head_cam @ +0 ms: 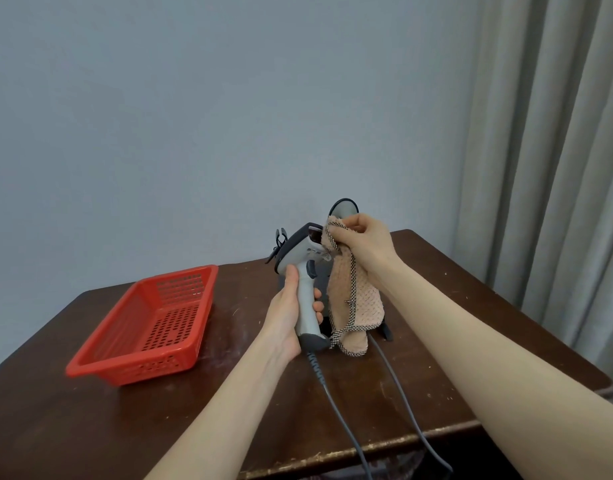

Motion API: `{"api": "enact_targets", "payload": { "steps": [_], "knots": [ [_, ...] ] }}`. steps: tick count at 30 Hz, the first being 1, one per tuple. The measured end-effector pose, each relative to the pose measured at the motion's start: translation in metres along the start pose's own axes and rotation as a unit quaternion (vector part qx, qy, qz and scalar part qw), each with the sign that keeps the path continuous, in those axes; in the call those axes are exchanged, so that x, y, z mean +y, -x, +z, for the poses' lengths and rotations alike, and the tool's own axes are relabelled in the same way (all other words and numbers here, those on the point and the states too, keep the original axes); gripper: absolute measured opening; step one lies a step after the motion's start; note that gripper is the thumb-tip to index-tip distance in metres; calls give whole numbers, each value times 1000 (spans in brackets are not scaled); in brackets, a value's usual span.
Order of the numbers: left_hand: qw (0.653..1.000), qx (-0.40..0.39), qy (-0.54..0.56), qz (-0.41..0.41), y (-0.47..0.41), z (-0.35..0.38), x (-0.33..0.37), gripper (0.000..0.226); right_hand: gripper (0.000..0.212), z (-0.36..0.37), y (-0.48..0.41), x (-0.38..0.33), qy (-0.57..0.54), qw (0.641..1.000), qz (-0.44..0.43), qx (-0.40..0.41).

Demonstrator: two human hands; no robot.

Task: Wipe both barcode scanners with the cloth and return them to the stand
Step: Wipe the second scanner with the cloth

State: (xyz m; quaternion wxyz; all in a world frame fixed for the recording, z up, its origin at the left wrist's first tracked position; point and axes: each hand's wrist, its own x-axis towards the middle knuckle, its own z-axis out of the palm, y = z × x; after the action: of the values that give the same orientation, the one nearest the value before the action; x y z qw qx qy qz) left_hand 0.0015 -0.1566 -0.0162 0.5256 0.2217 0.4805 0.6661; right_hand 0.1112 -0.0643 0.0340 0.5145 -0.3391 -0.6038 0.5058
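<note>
One scanner (pixel 303 271) is off the stand (pixel 384 329), held upright above the desk (pixel 228 393) just left of the stand. The left hand (pixel 286 318) grips its handle; the right hand (pixel 362 245) pinches the cloth (pixel 358 299) against its scan window. Keep the handle steady, press lightly, wipe window then body. The second scanner (pixel 343 206) sits behind the cloth, apparently on the stand

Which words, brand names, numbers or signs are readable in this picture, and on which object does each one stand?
None can be read.
Scanner in the left hand: no print shows on its grey body; any marking near the head is too blurred to read.
Cloth in the right hand: checked edging only, no text.
Red basket: no label visible.
</note>
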Motion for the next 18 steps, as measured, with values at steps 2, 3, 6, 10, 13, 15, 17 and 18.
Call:
{"api": "enact_targets", "payload": {
  "steps": [2,3,6,10,13,15,17,18],
  "knots": [
    [1000,-1,1,-3,0,0,-1,51,9,4,3,-6,-11,999,-24,-26],
    [1000,-2,1,-4,0,1,-2,51,7,6,4,-8,-2,999,-32,-34],
    [1000,-7,-5,-1,1,3,-2,50,23,9,2,-8,13,999,-3,-33],
    [1000,-9,-24,5,1,1,0,48,23,4,0,-8,-28,995,70,-68],
    [1000,-9,-20,2,1,1,-1,48,19,3,0,-8,-29,995,67,-63],
    [1000,-12,-12,3,1,2,-2,48,17,3,-2,-6,-32,996,64,-49],
    [1000,-14,-8,3,1,5,-2,48,19,2,-3,-6,-27,998,60,-23],
    [1000,-15,-8,4,1,6,-2,48,20,1,-4,-6,-16,998,57,-7]
  ]
}}
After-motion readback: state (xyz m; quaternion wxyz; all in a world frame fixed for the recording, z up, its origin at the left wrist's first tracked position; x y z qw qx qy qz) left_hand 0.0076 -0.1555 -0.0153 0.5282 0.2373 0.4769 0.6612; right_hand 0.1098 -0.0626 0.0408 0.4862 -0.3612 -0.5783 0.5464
